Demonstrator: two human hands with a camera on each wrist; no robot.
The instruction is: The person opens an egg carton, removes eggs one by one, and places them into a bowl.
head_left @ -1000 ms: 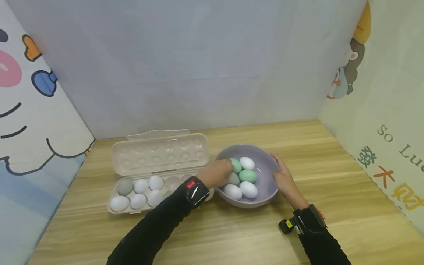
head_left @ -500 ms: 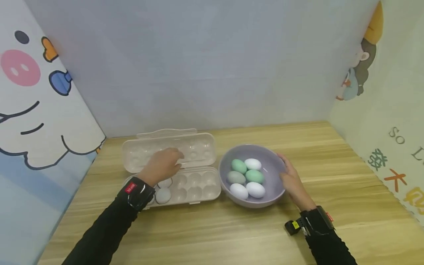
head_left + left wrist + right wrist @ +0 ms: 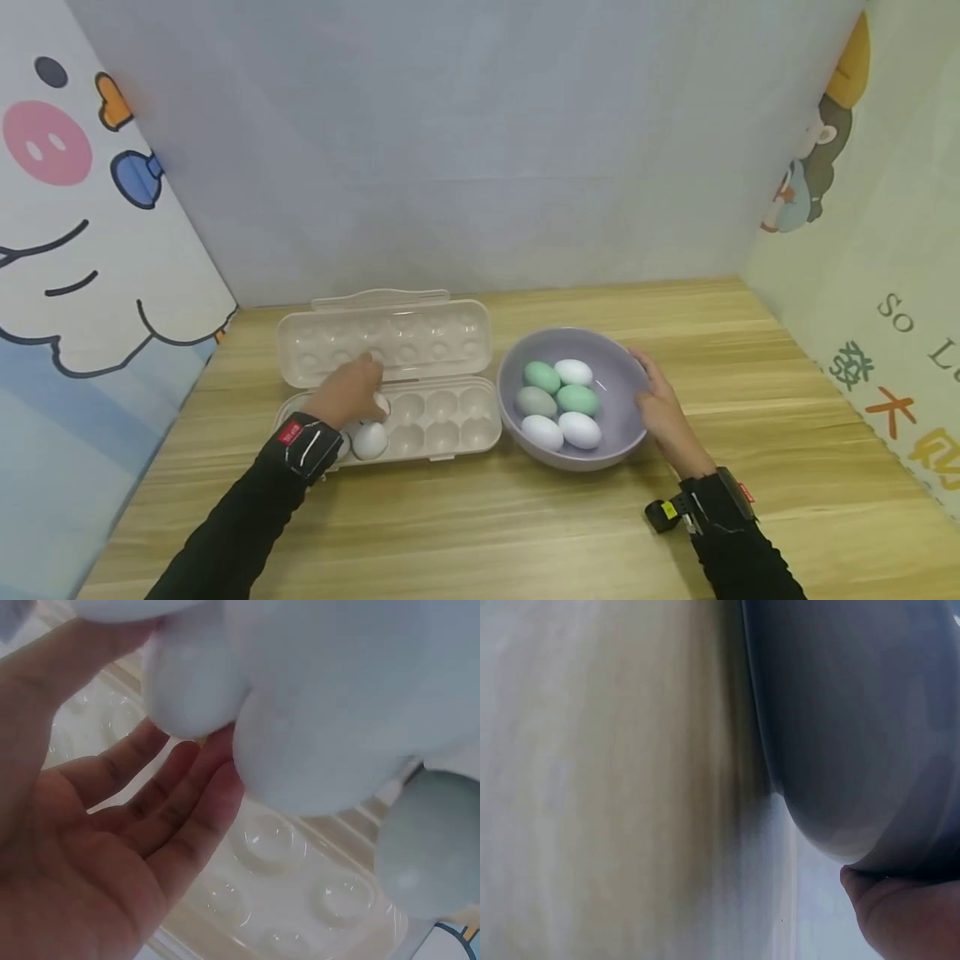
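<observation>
My left hand (image 3: 348, 390) is over the left half of the open egg carton (image 3: 442, 408), its fingers and thumb around a white egg (image 3: 195, 675) in the back row. More white eggs (image 3: 322, 742) and a grey-green egg (image 3: 431, 844) lie close to that hand in the left wrist view; from the head most of them are hidden beneath it. One white egg (image 3: 370, 440) shows in the front row. My right hand (image 3: 663, 417) grips the right rim of a purple bowl (image 3: 624, 408), which holds white eggs (image 3: 579, 430), green eggs (image 3: 577, 401) and a grey egg (image 3: 536, 402).
The carton's clear lid (image 3: 390, 337) leans back behind its tray, whose right-hand cups hold no eggs. Bowl and carton stand side by side on a wooden tabletop (image 3: 465, 525). A pale backdrop (image 3: 480, 150) rises behind, with printed panels left and right.
My left hand has left the bowl, moved left over the carton and come down onto a white egg there. My right hand stays on the bowl's rim. The head view has shifted slightly.
</observation>
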